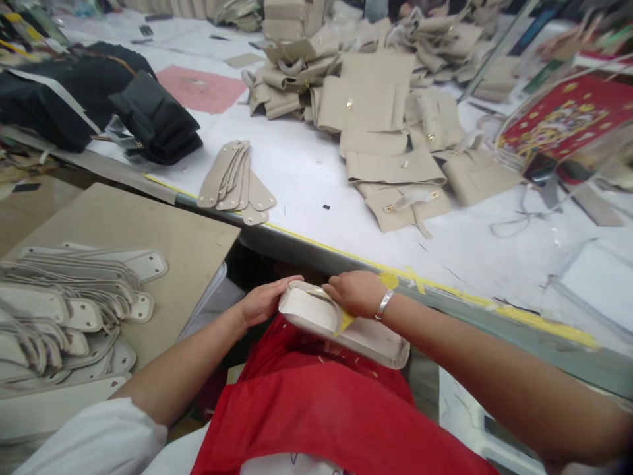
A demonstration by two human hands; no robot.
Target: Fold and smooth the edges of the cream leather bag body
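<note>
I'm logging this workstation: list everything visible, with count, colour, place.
Table: one, white, ahead
Bag parts: many, beige, table's middle, far side
Fanned pieces: several, beige, table's near edge
Black bundles: several, black, table's left
Pink sheet: one, pink, beside bundles
Red printed item: one, red, table's right
Board: one, tan, left
Stacked pieces: many, cream, on board
Yellow tape: count unclear, yellow, table's edge
Cream piece: one, cream, above lap
Apron: one, red, lap
Bracelet: one, silver, right wrist
Left hand: one, bare, cream piece's left end
Right hand: one, bare, cream piece's far edge
</note>
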